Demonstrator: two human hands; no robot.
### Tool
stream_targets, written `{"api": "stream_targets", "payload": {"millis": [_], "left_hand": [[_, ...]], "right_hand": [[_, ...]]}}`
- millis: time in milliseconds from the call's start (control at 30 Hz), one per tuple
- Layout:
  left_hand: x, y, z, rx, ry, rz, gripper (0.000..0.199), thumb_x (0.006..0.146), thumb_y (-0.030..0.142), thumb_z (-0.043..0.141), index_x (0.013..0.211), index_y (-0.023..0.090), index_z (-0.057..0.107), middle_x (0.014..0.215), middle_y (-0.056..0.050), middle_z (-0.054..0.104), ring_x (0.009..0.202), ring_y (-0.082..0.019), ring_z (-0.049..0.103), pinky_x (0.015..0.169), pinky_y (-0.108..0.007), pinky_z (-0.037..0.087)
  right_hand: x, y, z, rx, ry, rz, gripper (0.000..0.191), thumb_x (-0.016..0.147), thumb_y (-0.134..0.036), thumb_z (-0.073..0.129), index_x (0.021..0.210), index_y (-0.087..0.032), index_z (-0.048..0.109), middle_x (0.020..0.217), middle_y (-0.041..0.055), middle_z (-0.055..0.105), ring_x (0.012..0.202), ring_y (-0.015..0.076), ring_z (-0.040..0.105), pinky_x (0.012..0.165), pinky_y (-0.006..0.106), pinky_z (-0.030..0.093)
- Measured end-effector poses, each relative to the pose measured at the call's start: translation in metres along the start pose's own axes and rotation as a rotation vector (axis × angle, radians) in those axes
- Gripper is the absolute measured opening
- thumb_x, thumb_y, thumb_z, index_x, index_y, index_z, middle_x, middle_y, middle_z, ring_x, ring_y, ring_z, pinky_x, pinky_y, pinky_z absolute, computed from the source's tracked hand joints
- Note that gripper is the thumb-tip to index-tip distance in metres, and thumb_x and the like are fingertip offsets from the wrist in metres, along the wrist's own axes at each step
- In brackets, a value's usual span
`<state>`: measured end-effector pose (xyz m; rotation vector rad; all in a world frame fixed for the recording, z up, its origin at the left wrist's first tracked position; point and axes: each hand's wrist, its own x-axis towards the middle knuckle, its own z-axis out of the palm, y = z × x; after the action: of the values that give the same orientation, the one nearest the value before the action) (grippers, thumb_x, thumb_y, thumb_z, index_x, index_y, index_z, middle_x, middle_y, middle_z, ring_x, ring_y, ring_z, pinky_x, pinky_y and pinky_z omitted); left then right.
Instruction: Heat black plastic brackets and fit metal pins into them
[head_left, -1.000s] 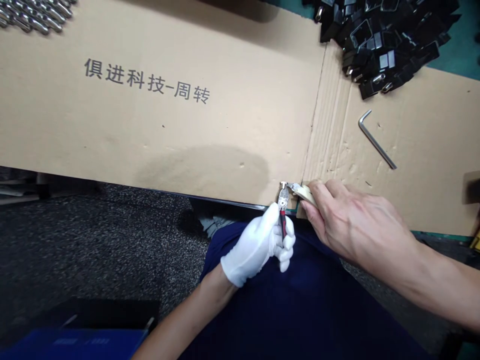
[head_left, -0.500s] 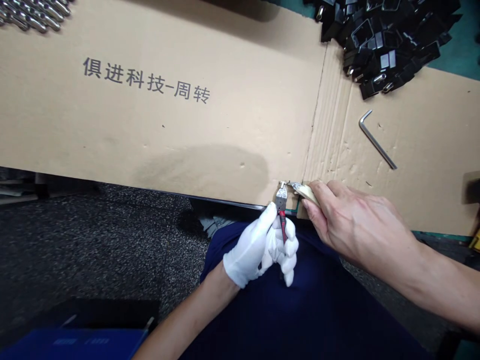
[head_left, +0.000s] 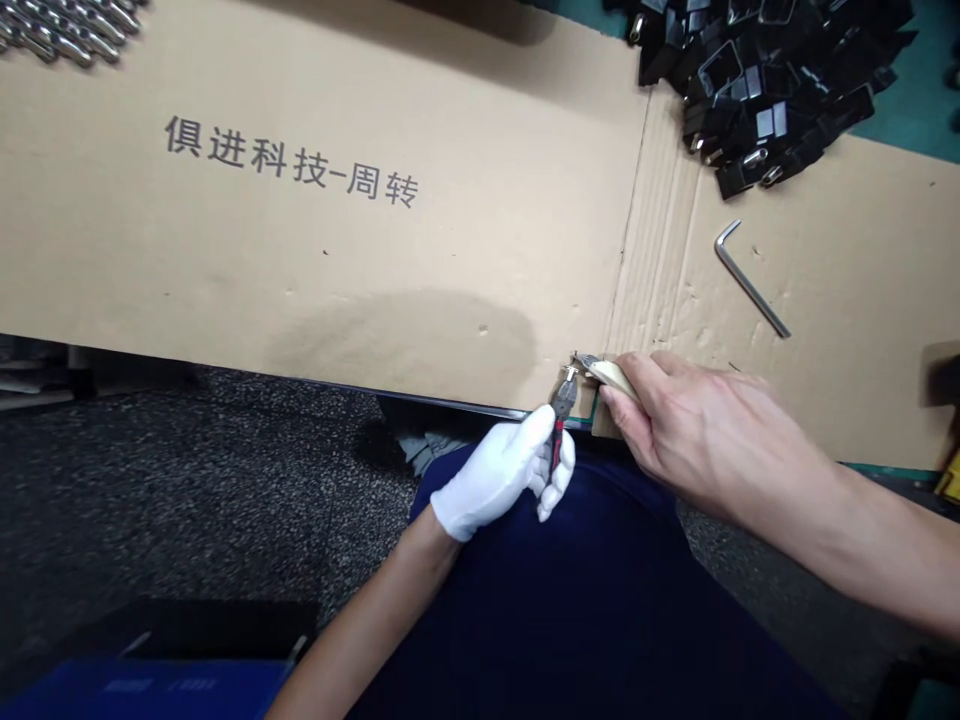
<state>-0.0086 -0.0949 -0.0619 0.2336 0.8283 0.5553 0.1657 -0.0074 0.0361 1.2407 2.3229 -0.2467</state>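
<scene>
My left hand, in a white glove, is closed round a pair of pliers with red and black handles. A small shiny metal piece sits at the tip of their jaws. Bare, my right hand grips a cream-handled tool whose short grey metal end points left. That end is right beside the small metal piece; whether they touch I cannot tell. The right palm hides the rear of the cream tool. Both tools meet over the front edge of the cardboard sheet.
A bent hex key lies on the cardboard to the right. Behind it is a heap of black parts with metal pins. Shiny metal cylinders lie at the far left. A blue box stands low at bottom left.
My left hand has rolled and its fingers have drawn in round the plier handles, which now lean more. The cream tool's tip has shifted slightly up and left.
</scene>
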Motion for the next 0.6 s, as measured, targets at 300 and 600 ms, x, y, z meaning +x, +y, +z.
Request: {"api": "stream_targets", "payload": {"millis": [300, 600], "left_hand": [[-0.013, 0.007, 0.022, 0.299, 0.314, 0.101, 0.055, 0.099, 0.064, 0.043, 0.078, 0.017, 0.061, 0.061, -0.001, 0.059, 0.048, -0.011, 0.052, 0.047, -0.022, 0.04], [-0.011, 0.005, 0.025, 0.256, 0.313, 0.026, 0.059, 0.098, 0.069, 0.039, 0.079, 0.017, 0.06, 0.06, 0.0, 0.055, 0.043, -0.011, 0.05, 0.039, -0.021, 0.036]], "right_hand": [[0.001, 0.004, 0.001, 0.124, -0.034, 0.037, 0.032, 0.107, -0.045, 0.03, 0.095, -0.022, 0.049, 0.077, 0.0036, 0.061, 0.058, 0.0223, 0.06, 0.055, 0.033, 0.023], [-0.002, 0.012, 0.012, 0.518, 0.055, 0.116, 0.032, 0.108, -0.047, 0.034, 0.096, -0.023, 0.052, 0.078, 0.0003, 0.059, 0.065, 0.019, 0.056, 0.061, 0.031, 0.032]]}}
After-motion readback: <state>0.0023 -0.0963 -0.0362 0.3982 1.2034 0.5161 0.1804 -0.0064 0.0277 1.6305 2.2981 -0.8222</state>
